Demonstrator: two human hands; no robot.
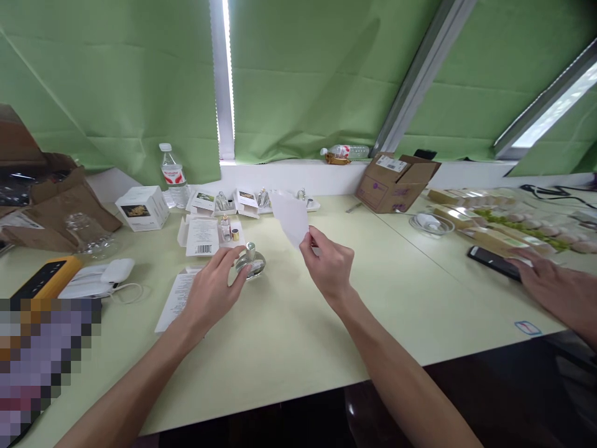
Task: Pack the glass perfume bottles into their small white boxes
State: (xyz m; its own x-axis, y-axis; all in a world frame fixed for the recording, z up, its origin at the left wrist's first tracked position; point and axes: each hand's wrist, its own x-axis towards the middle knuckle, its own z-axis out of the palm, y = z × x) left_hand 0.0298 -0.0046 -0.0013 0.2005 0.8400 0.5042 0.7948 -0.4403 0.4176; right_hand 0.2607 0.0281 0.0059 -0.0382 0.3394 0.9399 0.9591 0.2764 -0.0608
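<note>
My left hand (214, 283) is at the left side of a round glass perfume bottle (254, 267) with a silvery cap, standing on the table. Its thumb lies against the front of the bottle and its fingers rest by the cap. In the air to the right, my right hand (329, 264) pinches a thin white sheet of paper (291, 218) at its lower corner. A printed white card (175, 302) lies partly under my left forearm. Behind the bottle is an opened white box (203, 236) with a small bottle (225, 229) and a gold-banded cap (235, 234).
Several small bottles and box flaps line the back, near a white box (142, 208) and a water bottle (173, 174). A cardboard box (394, 183) stands back right. Another person's hand (555, 280) touches a black phone (494, 262). Egg-like items (536, 227) lie far right.
</note>
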